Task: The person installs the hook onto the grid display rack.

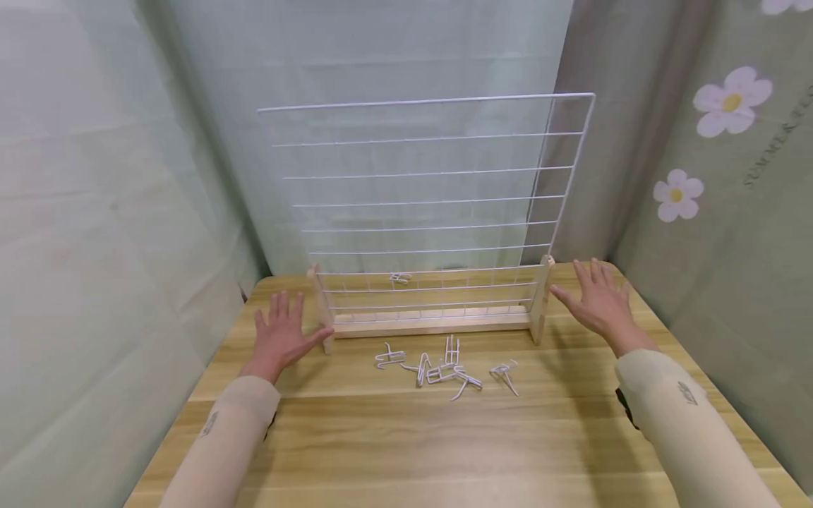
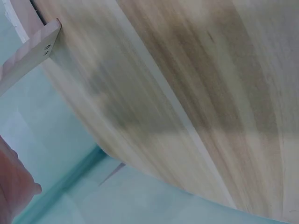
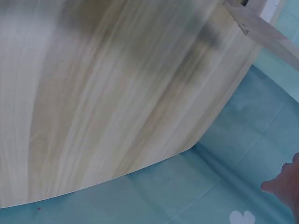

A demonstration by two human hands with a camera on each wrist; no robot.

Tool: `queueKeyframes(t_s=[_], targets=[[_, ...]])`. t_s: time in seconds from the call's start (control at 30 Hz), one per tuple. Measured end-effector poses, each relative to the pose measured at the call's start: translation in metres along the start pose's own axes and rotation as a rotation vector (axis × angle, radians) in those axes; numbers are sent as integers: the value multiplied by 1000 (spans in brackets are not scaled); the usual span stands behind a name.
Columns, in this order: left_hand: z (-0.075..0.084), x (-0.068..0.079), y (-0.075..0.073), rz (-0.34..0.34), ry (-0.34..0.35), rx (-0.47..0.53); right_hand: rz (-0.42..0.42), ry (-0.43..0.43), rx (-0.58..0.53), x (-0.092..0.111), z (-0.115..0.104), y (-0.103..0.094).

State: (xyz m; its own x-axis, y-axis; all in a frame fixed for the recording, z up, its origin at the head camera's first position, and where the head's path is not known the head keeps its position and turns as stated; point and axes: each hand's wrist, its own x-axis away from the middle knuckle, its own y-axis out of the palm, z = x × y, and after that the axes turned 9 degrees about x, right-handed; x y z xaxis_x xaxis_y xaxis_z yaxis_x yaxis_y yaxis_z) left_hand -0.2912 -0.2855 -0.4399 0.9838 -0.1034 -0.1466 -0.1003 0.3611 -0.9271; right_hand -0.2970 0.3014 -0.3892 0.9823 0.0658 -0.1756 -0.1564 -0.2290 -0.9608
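A white wire grid panel (image 1: pixel 432 202) stands upright in a wooden stand (image 1: pixel 432 327) on the table. My left hand (image 1: pixel 279 342), fingers spread, is beside the stand's left post, the thumb overlapping that post in the head view. On the other side, my right hand (image 1: pixel 600 303) spreads its fingers near the right post. Both hands hold nothing. Several white wire hooks (image 1: pixel 442 372) lie in a loose cluster in front of the stand, with one hook (image 1: pixel 504 374) apart to the right. Another hook (image 1: pixel 400 278) shows behind the grid. Only part of each hand enters its wrist view.
The wood-grain table (image 1: pixel 406 451) has rounded far corners. Pale curtains (image 1: pixel 95 247) hang around its left, back and right sides, the right one (image 1: pixel 730 282) printed with white flowers. Screws (image 2: pixel 46 49) show in the stand's post in the left wrist view.
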Motion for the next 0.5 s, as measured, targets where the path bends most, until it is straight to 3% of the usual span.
queueKeyframes(t_s=[0.3, 0.5], targets=[[2, -3, -3, 24, 10, -2, 14, -5, -47, -10, -10, -7], [9, -7, -6, 26, 25, 3, 26, -9, -138, -18, -18, -11]])
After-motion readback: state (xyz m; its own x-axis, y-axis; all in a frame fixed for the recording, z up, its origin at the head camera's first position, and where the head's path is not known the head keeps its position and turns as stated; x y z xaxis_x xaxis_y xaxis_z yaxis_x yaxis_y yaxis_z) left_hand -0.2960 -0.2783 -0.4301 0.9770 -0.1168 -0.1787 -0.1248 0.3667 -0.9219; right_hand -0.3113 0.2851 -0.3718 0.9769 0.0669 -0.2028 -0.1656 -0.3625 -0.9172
